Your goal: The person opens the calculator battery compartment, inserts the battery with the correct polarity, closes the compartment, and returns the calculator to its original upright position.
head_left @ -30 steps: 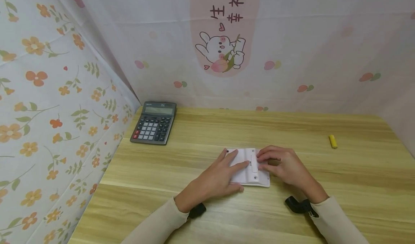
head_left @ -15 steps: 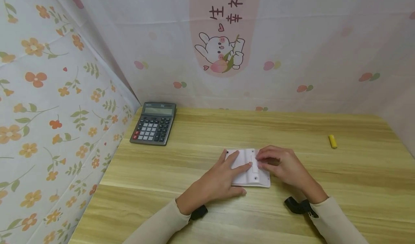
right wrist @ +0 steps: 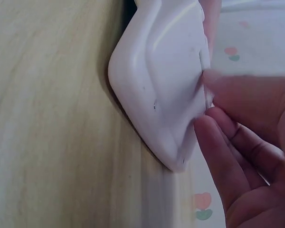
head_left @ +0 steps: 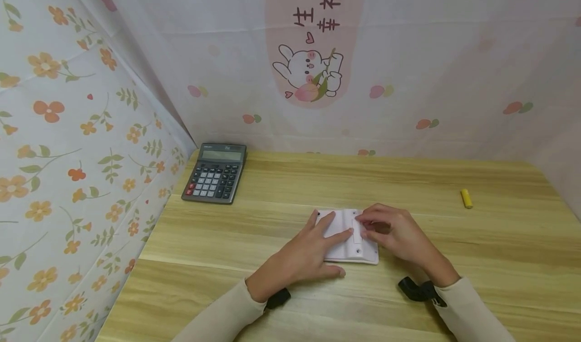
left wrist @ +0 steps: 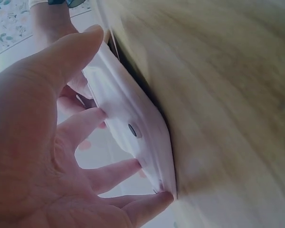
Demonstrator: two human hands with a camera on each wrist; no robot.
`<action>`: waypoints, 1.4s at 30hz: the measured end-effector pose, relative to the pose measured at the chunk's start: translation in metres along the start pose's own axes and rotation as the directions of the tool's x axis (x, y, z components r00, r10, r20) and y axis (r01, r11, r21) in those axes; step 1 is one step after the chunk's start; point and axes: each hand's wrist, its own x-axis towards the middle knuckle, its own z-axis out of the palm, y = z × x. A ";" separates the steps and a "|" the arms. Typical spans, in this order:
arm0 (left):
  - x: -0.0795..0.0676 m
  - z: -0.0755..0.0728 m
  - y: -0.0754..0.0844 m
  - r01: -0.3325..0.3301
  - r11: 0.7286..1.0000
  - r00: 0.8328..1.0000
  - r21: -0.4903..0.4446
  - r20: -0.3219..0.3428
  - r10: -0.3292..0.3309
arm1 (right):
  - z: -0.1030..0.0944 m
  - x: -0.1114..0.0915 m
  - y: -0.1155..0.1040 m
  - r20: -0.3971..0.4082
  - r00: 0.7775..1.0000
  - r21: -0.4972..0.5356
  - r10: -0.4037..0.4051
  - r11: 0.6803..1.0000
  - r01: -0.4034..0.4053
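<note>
A flat white device with screws in its back lies back side up on the table; its front is hidden. On its raised part sits a narrow white battery cover. My left hand rests spread across the back, index fingertip at the cover's left edge. In the left wrist view, its fingertips touch the white casing. My right hand holds the cover at its right edge with curled thumb and fingers. The right wrist view shows the thumb on the cover and a fingertip on the sloping casing.
A dark grey calculator lies at the table's back left. A yellow battery lies at the right. Cloth hangings, one with a rabbit print, border the wooden table at the back and left.
The left index fingertip has slid slightly right over the cover's edge, and the device has shifted a little. The right index fingertip has moved slightly left onto the cover.
</note>
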 end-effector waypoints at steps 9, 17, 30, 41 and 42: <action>-0.002 -0.001 0.003 0.001 1.000 1.000 0.014 -0.006 -0.001 | -0.002 0.000 0.000 0.039 0.999 0.054 0.038 0.998 -0.040; -0.001 -0.001 0.003 -0.010 0.997 1.000 0.075 -0.024 0.011 | -0.001 0.001 0.000 0.046 0.998 0.080 0.045 0.996 -0.048; 0.001 -0.002 -0.001 -0.022 0.996 0.999 0.089 -0.030 0.025 | -0.002 0.001 0.000 0.063 0.996 0.080 0.063 0.994 -0.068; 0.002 -0.001 -0.006 -0.048 0.994 0.997 0.094 -0.055 0.054 | -0.002 -0.001 -0.003 0.062 0.997 0.028 0.052 0.998 -0.054; 0.002 -0.001 -0.007 -0.043 0.996 0.997 0.084 -0.056 0.047 | -0.002 -0.001 -0.002 0.058 0.997 0.024 0.043 0.999 -0.045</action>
